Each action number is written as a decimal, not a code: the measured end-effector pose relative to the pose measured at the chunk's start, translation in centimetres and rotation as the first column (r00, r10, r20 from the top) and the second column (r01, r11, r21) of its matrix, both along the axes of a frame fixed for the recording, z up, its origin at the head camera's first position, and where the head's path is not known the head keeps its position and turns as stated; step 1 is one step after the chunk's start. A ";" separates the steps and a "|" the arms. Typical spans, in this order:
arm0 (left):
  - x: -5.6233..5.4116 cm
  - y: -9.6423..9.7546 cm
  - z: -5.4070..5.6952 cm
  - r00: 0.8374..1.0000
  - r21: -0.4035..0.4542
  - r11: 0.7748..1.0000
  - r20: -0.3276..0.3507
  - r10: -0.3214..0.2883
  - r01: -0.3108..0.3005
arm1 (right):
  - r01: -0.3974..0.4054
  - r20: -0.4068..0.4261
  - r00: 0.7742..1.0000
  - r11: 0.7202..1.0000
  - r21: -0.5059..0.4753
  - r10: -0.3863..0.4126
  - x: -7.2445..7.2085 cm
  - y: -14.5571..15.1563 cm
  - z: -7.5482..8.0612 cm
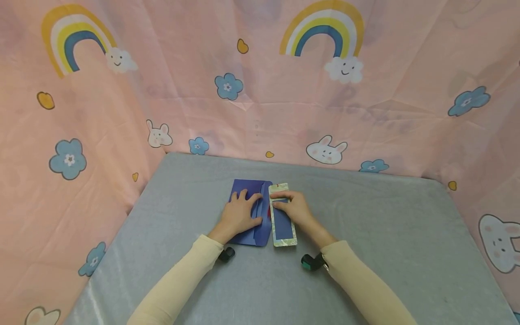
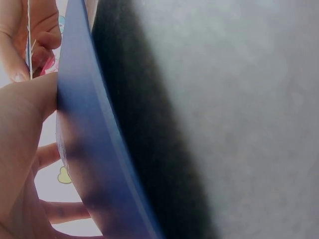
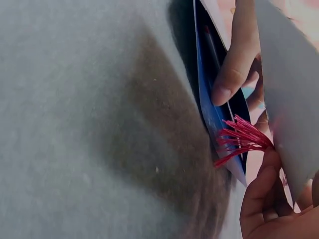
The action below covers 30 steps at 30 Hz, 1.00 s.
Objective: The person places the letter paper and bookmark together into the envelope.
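A dark blue envelope (image 1: 248, 184) lies on the grey table, its flap (image 1: 264, 230) folded out to the right. My left hand (image 1: 237, 215) rests on it with spread fingers, and the thumb reaches to its mouth, which gapes in the right wrist view. A slim red-tipped thing (image 3: 211, 42) shows inside the mouth. Just right of the flap, my right hand (image 1: 298, 209) pinches a long bookmark-like card (image 1: 283, 228) with a pale patterned border and a blue middle. Its plain back faces the right wrist camera. A red tassel (image 3: 242, 140) hangs by the card, towards the envelope.
A grey cloth covers the table (image 1: 390, 234). Behind and at the sides hangs a pink curtain (image 1: 268, 113) printed with rainbows, flowers and rabbits. Both wrists carry small black cameras, the right one (image 1: 312, 262) lying close over the table.
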<state>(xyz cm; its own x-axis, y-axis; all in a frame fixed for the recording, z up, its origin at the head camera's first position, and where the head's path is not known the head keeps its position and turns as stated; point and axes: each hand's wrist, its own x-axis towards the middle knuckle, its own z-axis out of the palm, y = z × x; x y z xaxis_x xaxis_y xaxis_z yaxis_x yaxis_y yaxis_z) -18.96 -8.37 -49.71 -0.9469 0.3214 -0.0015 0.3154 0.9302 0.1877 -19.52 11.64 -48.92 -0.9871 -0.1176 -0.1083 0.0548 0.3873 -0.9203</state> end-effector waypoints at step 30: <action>0.0 -0.2 0.2 1.000 0.004 1.000 -0.001 -0.006 0.006 | 0.021 -0.165 0.986 0.993 0.119 -0.001 -0.9 -1.6 -1.1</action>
